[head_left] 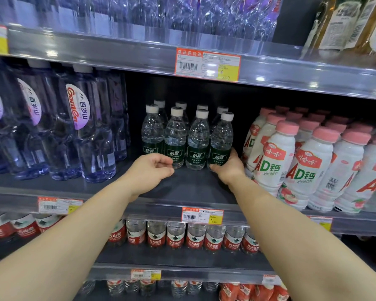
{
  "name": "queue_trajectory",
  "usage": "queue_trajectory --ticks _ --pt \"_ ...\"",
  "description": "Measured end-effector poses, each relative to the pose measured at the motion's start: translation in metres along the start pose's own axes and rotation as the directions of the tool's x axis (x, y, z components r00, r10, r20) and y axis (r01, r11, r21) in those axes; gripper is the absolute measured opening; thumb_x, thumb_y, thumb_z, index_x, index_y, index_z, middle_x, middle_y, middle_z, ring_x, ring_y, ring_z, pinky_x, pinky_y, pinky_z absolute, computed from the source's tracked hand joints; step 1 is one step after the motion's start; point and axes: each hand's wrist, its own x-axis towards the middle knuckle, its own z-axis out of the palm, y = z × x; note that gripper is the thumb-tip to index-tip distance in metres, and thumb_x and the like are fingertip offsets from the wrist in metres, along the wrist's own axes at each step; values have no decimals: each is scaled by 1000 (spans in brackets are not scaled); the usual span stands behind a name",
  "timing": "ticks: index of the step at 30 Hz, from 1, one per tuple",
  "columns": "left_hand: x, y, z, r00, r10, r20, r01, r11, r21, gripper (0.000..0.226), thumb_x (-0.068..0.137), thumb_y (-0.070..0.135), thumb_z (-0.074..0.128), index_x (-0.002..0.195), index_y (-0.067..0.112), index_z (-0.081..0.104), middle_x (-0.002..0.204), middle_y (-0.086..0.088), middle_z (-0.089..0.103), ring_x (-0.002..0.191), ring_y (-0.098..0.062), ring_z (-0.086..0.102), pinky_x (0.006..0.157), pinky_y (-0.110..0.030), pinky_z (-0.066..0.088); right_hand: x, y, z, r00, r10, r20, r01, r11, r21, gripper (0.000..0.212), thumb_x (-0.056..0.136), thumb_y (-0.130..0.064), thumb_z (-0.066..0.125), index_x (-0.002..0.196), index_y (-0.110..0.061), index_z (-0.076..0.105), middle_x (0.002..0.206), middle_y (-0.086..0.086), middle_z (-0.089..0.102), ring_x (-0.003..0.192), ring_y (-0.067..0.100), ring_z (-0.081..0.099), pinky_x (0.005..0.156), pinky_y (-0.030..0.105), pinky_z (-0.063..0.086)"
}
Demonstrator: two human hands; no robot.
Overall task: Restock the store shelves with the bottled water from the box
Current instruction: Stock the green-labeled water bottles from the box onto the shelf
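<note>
Several small clear water bottles with green labels and white caps [175, 137] stand in two rows at the back of the middle shelf [182, 187]. My right hand [227, 167] wraps around the base of the rightmost front bottle [220, 142]. My left hand [152, 168] hovers just in front of the left front bottles, fingers loosely curled, holding nothing. The box is out of view.
Tall purple-tinted water bottles [83, 127] fill the shelf's left side and white bottles with pink caps [302, 161] crowd the right. Red-labelled water bottles [176, 236] line the shelf below. A price tag [202, 216] sits on the shelf's front rail.
</note>
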Motion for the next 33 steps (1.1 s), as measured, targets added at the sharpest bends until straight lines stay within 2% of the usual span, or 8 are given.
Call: queue_trajectory --ticks 3,7,11,14,19,24,27,33 --pt "1 3 7 1000 23 -2 -23 997 72 31 90 16 67 121 16 63 112 4 66 102 -10 61 83 -18 44 -17 -6 -1 1000 25 -13 -25 1000 -4 83 80 -22 78 147 -7 30 140 12 53 127 29 51 105 33 42" --pt "-2 8 21 999 35 -35 -20 933 359 47 91 29 64 135 18 53 132 -2 58 120 -21 55 100 -33 44 -63 -21 -12 996 -48 74 55 993 -106 85 91 -31 65 155 -7 14 157 10 32 143 26 32 113 30 28" --pt "-25 24 45 998 34 -54 23 607 795 68 93 50 52 150 22 29 156 -10 31 143 -33 28 115 -46 29 -120 -26 -36 955 -133 264 174 975 -135 76 97 -37 54 156 -16 11 162 1 21 147 19 23 113 27 24" --pt "-51 41 77 999 39 -15 -3 426 905 77 93 58 45 155 24 15 164 -11 10 151 -33 5 121 -53 9 -157 -3 -69 927 -178 331 239 959 -153 70 99 -40 49 156 -16 16 162 0 20 148 16 20 115 27 21" --pt "-111 85 187 993 46 113 -122 370 921 77 95 61 37 157 24 8 165 -8 4 151 -32 -2 121 -55 3 -207 87 -183 953 -116 279 199 935 -295 61 99 -46 46 150 -18 31 152 0 38 143 24 31 114 35 31" --pt "-198 152 389 877 136 460 -476 363 801 76 95 61 35 156 22 12 165 -9 7 151 -33 4 121 -54 8 -271 225 -386 997 66 -28 -63 626 -777 70 99 -57 29 152 -12 23 160 9 22 148 31 13 117 51 20" --pt "-247 197 496 760 208 615 -645 353 678 77 94 62 37 156 25 12 165 -6 7 151 -31 2 121 -53 8 -316 275 -488 962 231 -144 -254 573 -779 74 98 -62 22 156 -17 10 164 5 6 150 30 0 120 51 8" --pt "-301 260 649 585 291 757 -805 318 500 74 95 63 35 156 27 12 165 -4 8 152 -29 3 120 -50 9 -362 354 -609 867 315 -385 -498 526 -690 73 98 -62 24 155 -17 14 163 5 13 150 29 4 118 53 11"
